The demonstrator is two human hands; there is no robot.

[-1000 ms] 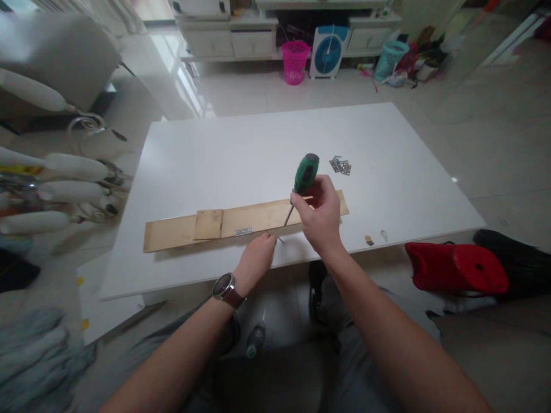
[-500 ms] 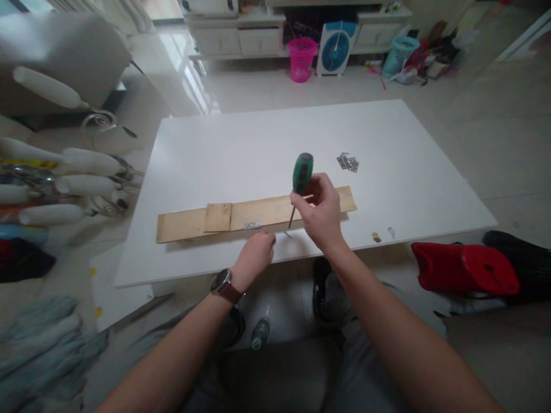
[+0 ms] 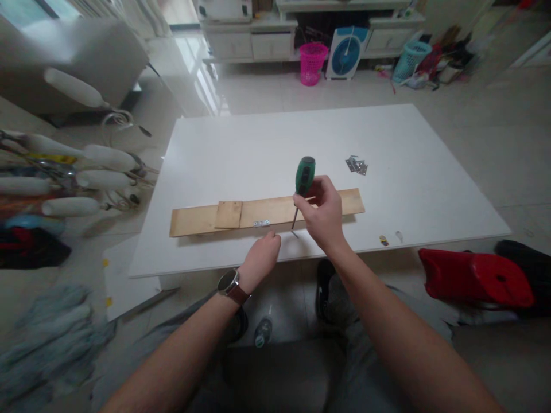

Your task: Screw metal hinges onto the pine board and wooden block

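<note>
My right hand (image 3: 321,212) is closed around a green-handled screwdriver (image 3: 305,175), held upright with its shaft pointing down at the near side of a long wooden board (image 3: 275,211). A small dark mark lies by the screwdriver's tip; I cannot tell if it is a screw or a shadow. My left hand (image 3: 262,255), fingers curled together, is at the table's near edge; what it pinches, if anything, is hidden. Just beyond it, a small metal hinge (image 3: 261,223) sits at the board's near edge. A short wood piece (image 3: 228,214) lies across the board.
Several metal hinges and screws (image 3: 357,165) lie on the white table (image 3: 301,137). Two small scraps, one a yellow sticker (image 3: 383,241), are near the front edge. A red stool (image 3: 477,278) stands at the right, a bottle (image 3: 263,331) on the floor below.
The whole view has shifted, so the table and board appear farther right. Both hands keep nearly the same pose, with the screwdriver still in my right hand.
</note>
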